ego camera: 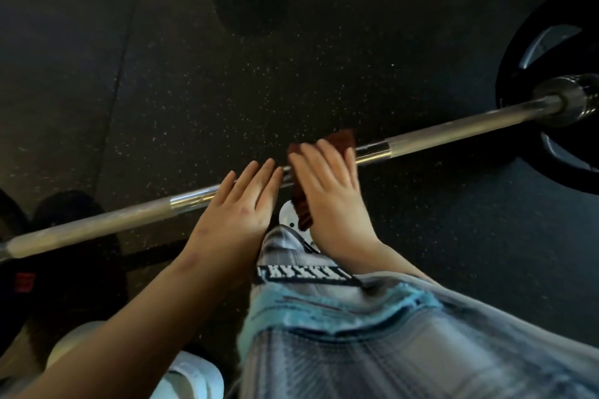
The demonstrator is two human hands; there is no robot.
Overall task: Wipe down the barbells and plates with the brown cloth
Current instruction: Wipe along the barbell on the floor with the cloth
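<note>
1. Head view, looking down: we see the bar (437, 133) lying slantwise across the dark speckled floor (227, 74), with a black plate (512, 81) on its right end.
2. Cloth (340, 139): brown and folded, draped over the bar near its middle. One end shows beyond the fingertips and the other hangs on the near side, above the shoe (288, 217). We judge that the drape lets it cover both top and sides of the steel in one pass.
3. Right hand (327, 191): its fingers are stretched out and laid flat on the cloth, pressing it to the bar and not curled round it. The thumb is hidden. The hand is slightly blurred, which we read as a sliding stroke.
4. Left hand (236, 207): palm down just beside the right, with straight fingers together across the bare bar and gripping nothing. We judge that it steadies the bar against rolling under the wiping pressure.
5. Leg (356, 334): in pale jeans, set close behind the bar, so both hands reach it from above.
6. Progress: we judge the shaft to be in hand and the plate not yet wiped.
</note>
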